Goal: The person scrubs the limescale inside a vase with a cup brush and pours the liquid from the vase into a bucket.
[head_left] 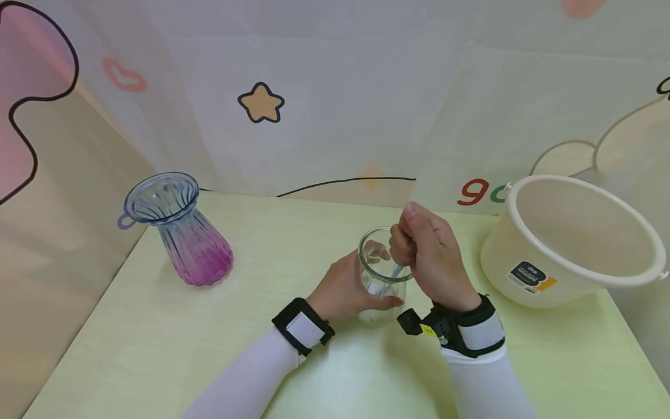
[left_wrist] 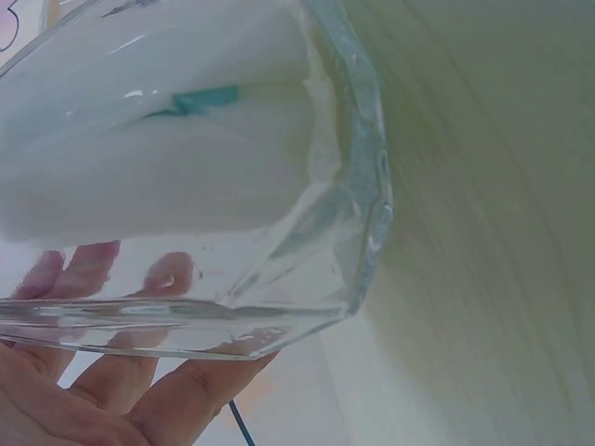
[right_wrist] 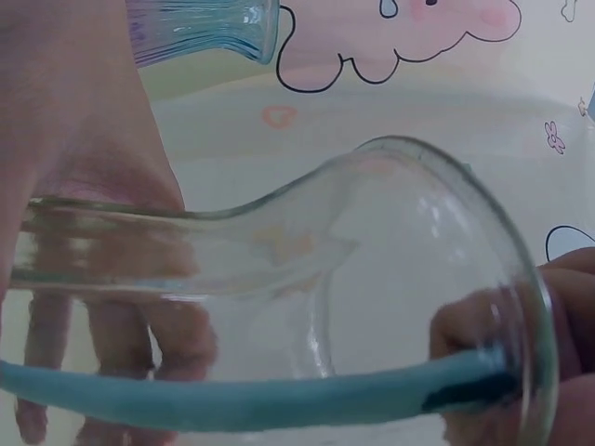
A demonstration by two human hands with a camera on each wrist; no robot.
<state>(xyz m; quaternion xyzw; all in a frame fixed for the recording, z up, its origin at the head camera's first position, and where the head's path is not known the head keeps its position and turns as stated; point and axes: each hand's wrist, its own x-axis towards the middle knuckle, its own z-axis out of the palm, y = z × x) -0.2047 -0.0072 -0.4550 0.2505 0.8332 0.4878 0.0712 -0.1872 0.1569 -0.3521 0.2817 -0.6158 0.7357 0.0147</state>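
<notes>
A clear glass vase [head_left: 396, 288] with a flared rim and faceted base is in front of me at the table's middle. My left hand [head_left: 337, 285] grips it from the left, thumb across the near side and fingers round the far side. My right hand [head_left: 434, 250] is closed in a fist at the mouth, holding the blue-green handle [right_wrist: 232, 401] of a cleaning brush that reaches down into the glass. Through the wall in the left wrist view shows the brush's broad white head [left_wrist: 158, 190], with its teal end above it.
To the left stands a ribbed vase [head_left: 196, 250], blue at the top and pink below, with a small loop at its rim. A cream bucket [head_left: 555, 267] with a label stands close to my right hand. Behind the table [head_left: 262, 244] hangs a printed cloth [head_left: 335, 116].
</notes>
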